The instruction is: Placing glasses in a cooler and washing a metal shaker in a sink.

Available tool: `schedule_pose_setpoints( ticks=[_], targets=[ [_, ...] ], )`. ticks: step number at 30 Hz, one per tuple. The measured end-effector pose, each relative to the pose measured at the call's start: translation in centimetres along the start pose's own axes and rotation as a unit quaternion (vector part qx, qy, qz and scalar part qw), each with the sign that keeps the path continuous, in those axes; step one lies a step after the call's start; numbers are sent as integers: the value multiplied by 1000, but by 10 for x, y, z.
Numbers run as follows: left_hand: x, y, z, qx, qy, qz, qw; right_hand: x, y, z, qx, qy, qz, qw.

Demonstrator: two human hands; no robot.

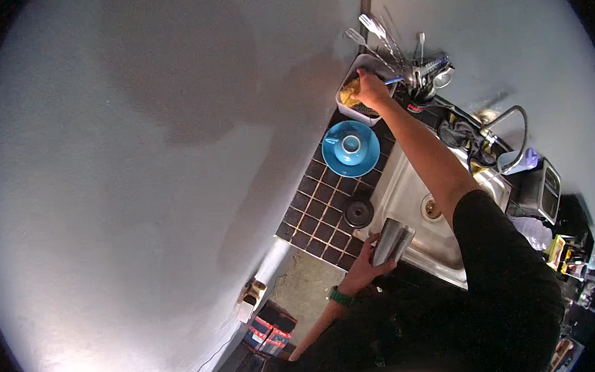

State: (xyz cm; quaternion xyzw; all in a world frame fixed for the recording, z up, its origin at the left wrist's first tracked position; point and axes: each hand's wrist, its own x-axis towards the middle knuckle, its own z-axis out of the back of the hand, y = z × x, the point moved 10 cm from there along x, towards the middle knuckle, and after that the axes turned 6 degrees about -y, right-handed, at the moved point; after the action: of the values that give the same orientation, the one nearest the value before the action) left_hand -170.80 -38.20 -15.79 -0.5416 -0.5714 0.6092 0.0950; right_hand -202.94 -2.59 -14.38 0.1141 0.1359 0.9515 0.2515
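My left hand (369, 269), with a green-strapped watch at its wrist, holds a stainless steel cup (393, 241) tilted over the near left corner of the steel sink (408, 193). My right hand (372, 90) reaches across to a pale plastic tub (346, 109) in the far corner. Its fingers are at a yellow sponge (348, 95) inside that tub; whether they grip it is unclear. Nearer on the black tiled counter, a blue cup (350, 153) lies upside down on a blue saucer (370, 162). A round black lid (358, 213) rests beside the sink.
Forks and other utensils (425, 73) stand behind the tub. A bent-neck faucet (520, 116) and dark cloth (464, 136) are at the sink's far edge. Right of it stand a purple-topped container (518, 160) and a metal box (539, 190). A grey wall (170, 170) bounds the counter's left.
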Motion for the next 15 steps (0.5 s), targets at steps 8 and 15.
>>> schedule_pose_setpoints(
  ticks=[8,15],
  targets=[
    [13,12,25,-67,-3,-3,998,-7,-4,2,59,-25,-25,998],
    [13,-23,41,-78,-38,-34,996,-94,46,114,260,-129,40,956]
  ],
)
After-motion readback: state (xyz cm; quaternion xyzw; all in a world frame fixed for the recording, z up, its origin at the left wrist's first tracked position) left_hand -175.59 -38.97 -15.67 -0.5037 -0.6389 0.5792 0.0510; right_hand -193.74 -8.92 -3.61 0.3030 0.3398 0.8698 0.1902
